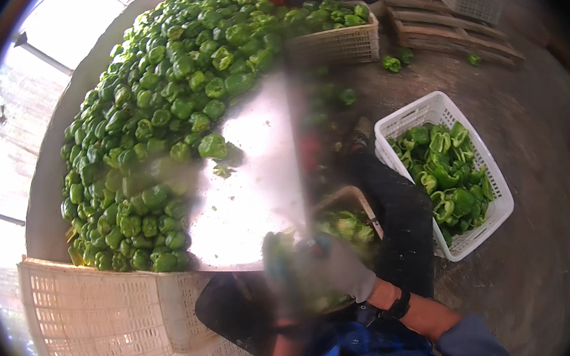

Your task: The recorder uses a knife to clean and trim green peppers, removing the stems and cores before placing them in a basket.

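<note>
My two gloved hands meet just above my lap, at the near edge of a shiny metal table [237,221]. Motion smears my left hand [283,279]; a pale green patch shows at its fingers, but whether that is a pepper or the glove I cannot tell. Close beside it, my right hand [346,268] in a grey glove has its fingers curled in, around something too blurred to name. Below the hands, partly covered by them, a crate [371,213] holds light green pieces. A large heap of green bell peppers [162,109] covers the table's left and far side.
To the right, a white plastic basket [472,245] of cut green peppers stands on the floor. Pale crates [94,304] sit at the near left. Farther off are another crate [340,46] of peppers, a wooden pallet [446,36] and a few loose peppers [391,64].
</note>
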{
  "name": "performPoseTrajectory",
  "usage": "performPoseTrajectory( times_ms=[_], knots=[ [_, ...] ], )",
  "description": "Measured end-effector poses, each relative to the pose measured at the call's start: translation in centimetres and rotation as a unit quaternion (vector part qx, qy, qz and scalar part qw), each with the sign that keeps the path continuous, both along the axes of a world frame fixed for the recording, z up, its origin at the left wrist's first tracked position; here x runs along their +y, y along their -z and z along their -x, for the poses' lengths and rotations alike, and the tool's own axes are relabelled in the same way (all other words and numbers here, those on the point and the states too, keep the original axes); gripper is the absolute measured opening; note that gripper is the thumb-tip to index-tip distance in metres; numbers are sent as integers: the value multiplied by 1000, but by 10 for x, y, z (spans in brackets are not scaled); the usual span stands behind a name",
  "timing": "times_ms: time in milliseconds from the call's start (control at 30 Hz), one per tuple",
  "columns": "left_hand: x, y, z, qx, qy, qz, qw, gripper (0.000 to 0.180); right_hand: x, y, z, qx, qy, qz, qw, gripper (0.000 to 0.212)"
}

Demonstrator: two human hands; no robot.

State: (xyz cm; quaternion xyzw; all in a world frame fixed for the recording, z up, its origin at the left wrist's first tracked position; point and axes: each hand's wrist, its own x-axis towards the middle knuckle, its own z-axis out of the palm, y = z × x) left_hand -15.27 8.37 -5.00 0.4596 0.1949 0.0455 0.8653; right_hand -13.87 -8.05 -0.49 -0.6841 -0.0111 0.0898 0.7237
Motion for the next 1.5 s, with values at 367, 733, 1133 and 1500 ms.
performPoseTrajectory(
  times_ms=[367, 733, 1133, 1500],
  knots=[
    [10, 15, -8, -284, 120, -657, 688, 38, -31, 0, -24, 77, -4, -12, 997, 33],
    [152, -9, -245, -122, -43, -657, 743, 60, -250, 41, -5, 28, 407, 282, 868, 36],
    [206, 41, -423, -23, 88, -575, 813, 79, -209, 49, -68, 64, 160, 459, 872, 39],
    [74, 15, -189, -104, 44, -732, 672, 100, -58, -8, -103, -60, 24, 260, 963, 25]
  ],
)
